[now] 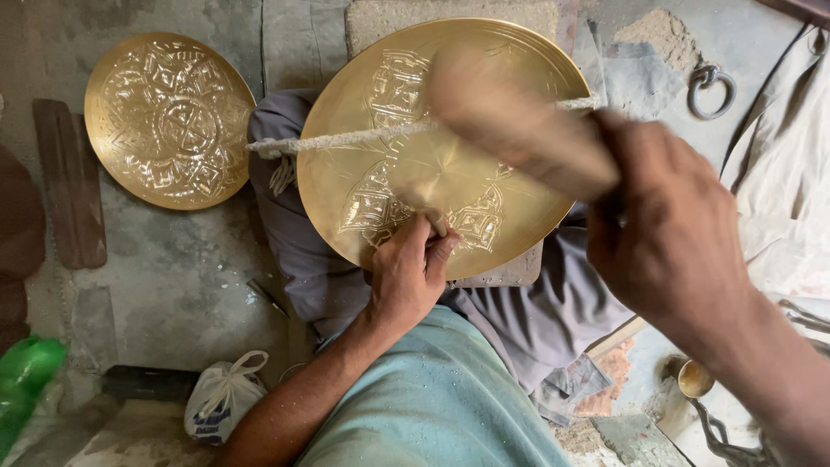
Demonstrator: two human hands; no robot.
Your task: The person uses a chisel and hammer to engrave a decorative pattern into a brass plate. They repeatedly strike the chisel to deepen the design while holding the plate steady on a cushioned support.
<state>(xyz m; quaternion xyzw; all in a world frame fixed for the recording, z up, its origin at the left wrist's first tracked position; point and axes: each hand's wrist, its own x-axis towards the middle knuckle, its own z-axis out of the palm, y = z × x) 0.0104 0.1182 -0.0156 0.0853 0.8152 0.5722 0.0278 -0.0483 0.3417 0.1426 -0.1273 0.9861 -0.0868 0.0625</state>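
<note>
A round brass plate [519,95] with engraved patterns lies on my lap, held down by a rope [346,138] stretched across it. My left hand [408,272] grips a small chisel [435,219] whose tip rests on the plate near its lower edge. My right hand [670,238] is raised above the plate and closed on a wooden mallet [510,121], which is blurred with motion.
A second, fully engraved brass plate [169,121] lies on the grey floor to the left. A metal ring [711,86] lies at the upper right, a white plastic bag [223,398] and a green bottle [26,376] at the lower left, a small brass cup [694,378] at the lower right.
</note>
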